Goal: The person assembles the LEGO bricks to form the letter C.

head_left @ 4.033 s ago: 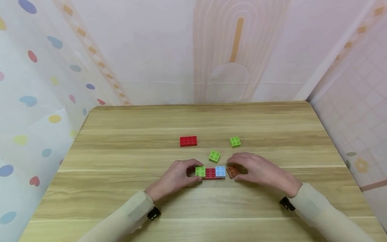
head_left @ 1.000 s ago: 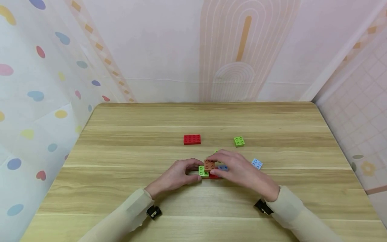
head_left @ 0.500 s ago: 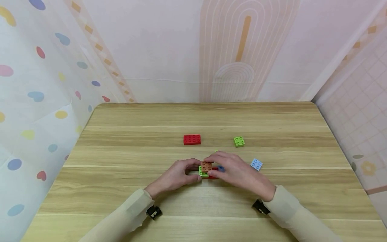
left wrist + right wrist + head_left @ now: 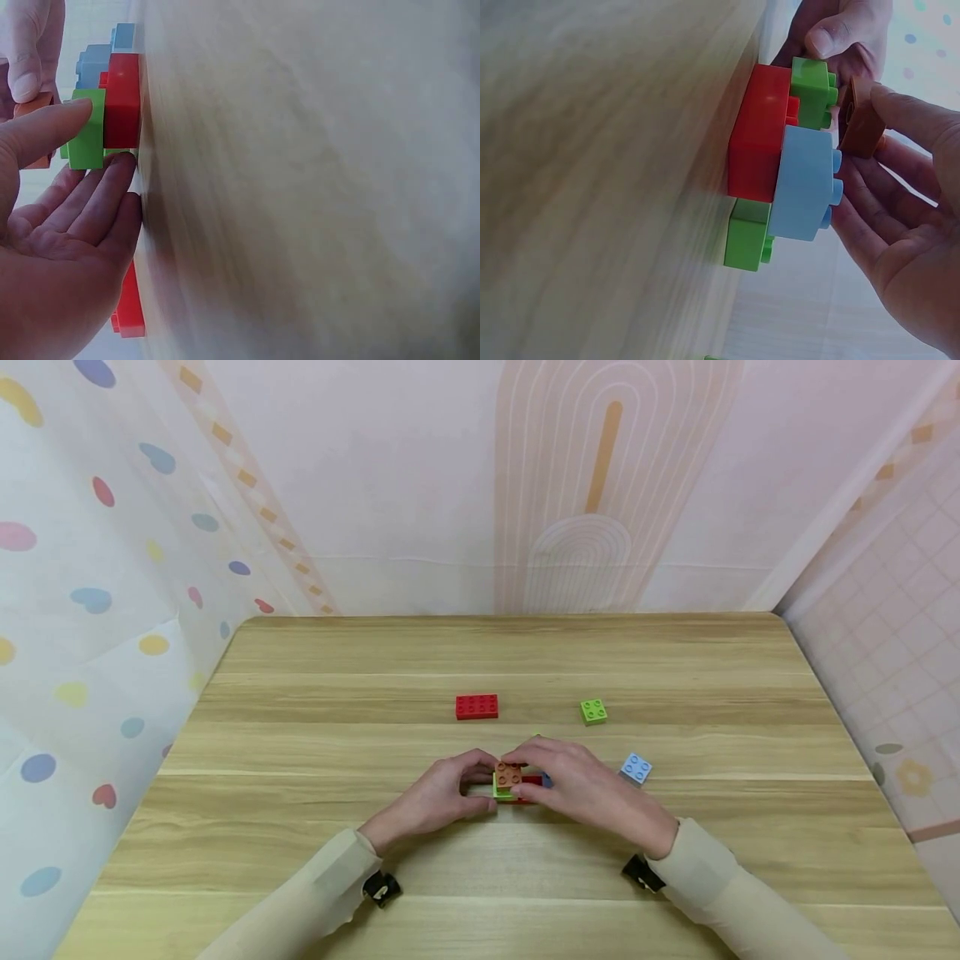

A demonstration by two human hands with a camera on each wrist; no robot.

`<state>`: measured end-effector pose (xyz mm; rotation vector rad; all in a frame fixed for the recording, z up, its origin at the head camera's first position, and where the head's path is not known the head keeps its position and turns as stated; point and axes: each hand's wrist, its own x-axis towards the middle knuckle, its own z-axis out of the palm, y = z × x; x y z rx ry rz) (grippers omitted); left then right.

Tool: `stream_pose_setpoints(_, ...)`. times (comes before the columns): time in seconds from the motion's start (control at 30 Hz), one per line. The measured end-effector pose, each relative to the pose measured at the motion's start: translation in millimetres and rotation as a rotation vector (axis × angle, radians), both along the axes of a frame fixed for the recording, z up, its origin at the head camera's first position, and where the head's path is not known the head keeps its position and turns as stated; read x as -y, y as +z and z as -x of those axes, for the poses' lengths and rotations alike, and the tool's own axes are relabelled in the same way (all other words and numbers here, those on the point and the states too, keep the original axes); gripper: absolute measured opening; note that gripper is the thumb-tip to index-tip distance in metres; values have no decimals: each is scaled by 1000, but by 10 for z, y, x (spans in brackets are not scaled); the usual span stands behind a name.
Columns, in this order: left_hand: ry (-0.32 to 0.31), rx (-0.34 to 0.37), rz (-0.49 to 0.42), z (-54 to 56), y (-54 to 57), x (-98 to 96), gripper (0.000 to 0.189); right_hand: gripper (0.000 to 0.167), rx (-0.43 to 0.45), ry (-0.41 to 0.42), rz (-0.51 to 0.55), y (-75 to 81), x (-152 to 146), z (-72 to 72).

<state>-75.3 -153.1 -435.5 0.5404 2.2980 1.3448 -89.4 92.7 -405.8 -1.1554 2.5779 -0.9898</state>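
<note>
My right hand (image 4: pixel 585 789) pinches a brown square toy brick (image 4: pixel 507 775) between thumb and fingers. In the right wrist view that brick is slightly tilted, close over the studs of a green brick (image 4: pixel 810 94). The green brick sits on one end of a long red brick (image 4: pixel 754 142), and a light blue brick (image 4: pixel 802 184) sits on its other end. Bare red studs show between them. My left hand (image 4: pixel 438 793) holds the green end, its thumb on one side and fingers on the far side. From the head, my right hand covers most of the blue brick.
Loose on the wooden table (image 4: pixel 337 693) lie another red brick (image 4: pixel 477 707) at the back, a green brick (image 4: pixel 593 712) to its right and a light blue brick (image 4: pixel 637 768) beside my right wrist. One more green brick (image 4: pixel 746 236) lies behind the row, mostly hidden from the head.
My right hand has picked up the brown brick from right of the row and carried it left over the green end, lowering slightly. The left hand stays at the green end.
</note>
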Motion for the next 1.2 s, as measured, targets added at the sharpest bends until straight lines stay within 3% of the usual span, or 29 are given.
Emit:
stream_pose_setpoints(0.17,16,32,-34,-5,-13,9,35,35,3,0,-10,-5,5,0)
stream_pose_setpoints(0.57,11,23,-47,-15,2,-1,33,33,-40,13,-4,-27,12,3)
stream_pose_setpoints(1.2,7,21,-57,-14,-13,-9,32,33,-28,6,-36,-36,17,0)
